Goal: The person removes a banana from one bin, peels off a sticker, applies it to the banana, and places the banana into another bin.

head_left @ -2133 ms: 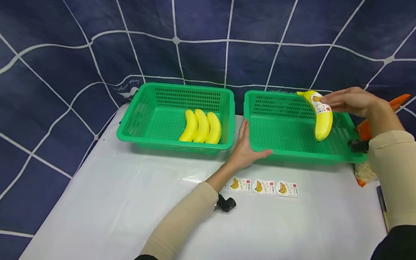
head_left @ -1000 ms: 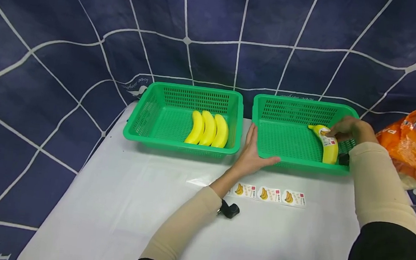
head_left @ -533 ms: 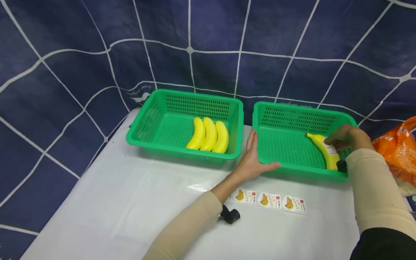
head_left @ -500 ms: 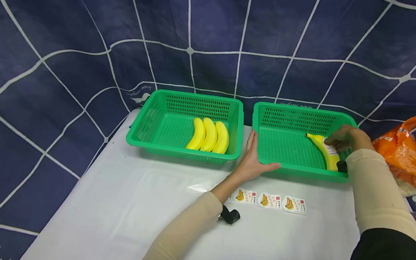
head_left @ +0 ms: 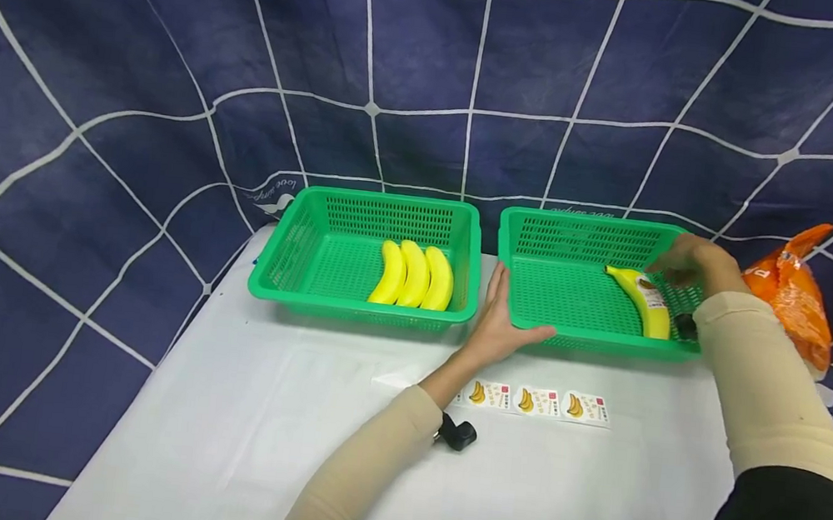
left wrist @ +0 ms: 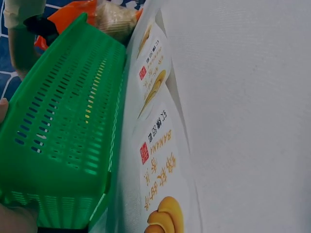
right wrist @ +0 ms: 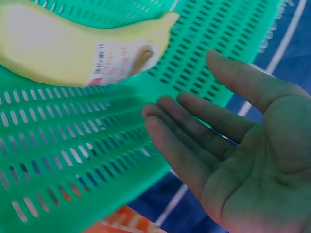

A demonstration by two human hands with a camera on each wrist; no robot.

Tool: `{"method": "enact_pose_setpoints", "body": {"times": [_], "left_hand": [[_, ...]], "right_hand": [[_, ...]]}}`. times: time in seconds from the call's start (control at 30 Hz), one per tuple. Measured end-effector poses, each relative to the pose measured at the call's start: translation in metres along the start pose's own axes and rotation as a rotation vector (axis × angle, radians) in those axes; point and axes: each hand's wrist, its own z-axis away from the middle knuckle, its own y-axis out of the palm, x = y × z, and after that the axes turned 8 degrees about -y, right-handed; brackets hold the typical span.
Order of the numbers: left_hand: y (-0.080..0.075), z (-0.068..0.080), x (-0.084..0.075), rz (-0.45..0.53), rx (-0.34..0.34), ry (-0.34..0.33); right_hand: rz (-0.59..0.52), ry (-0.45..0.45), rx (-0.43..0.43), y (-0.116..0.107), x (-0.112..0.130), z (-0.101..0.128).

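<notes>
**Banana's down in the right basket**

The labelled banana (head_left: 641, 298) lies flat in the right basket (head_left: 585, 226), over at the 3 o'clock end. The right hand (head_left: 691, 263) hovers just beside it, fingers (right wrist: 194, 121) spread loose, gripping nothing. The left hand (head_left: 503, 319) rests flat against that basket's 7 o'clock corner, fingers straight. Three bananas (head_left: 412, 275) sit in the left basket (head_left: 362, 200). A sticker strip (head_left: 534, 401) lies on the table (head_left: 235, 427) at 6 o'clock of the right basket.

Green basket (left wrist: 63, 131) beside banana stickers (left wrist: 158, 160) on table (left wrist: 252, 121)
</notes>
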Motion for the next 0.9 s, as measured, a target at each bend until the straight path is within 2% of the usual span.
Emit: {"method": "enact_pose_setpoints", "body": {"times": [0.17, 0.33, 0.7, 0.9], "left_hand": [[0.0, 0.003, -0.005, -0.001, 0.011, -0.004], [-0.003, 0.005, -0.009, -0.037, 0.024, -0.021], [-0.007, 0.007, -0.006, -0.089, 0.007, -0.019], [-0.013, 0.022, -0.014, -0.18, 0.01, 0.017]], "right_hand": [[0.105, -0.048, -0.11, 0.006, 0.017, 0.016], [0.261, -0.142, -0.155, 0.022, 0.034, 0.033], [0.244, -0.237, -0.233, 0.05, 0.053, 0.066], [0.284, -0.257, -0.299, 0.068, 0.063, 0.087]]}}
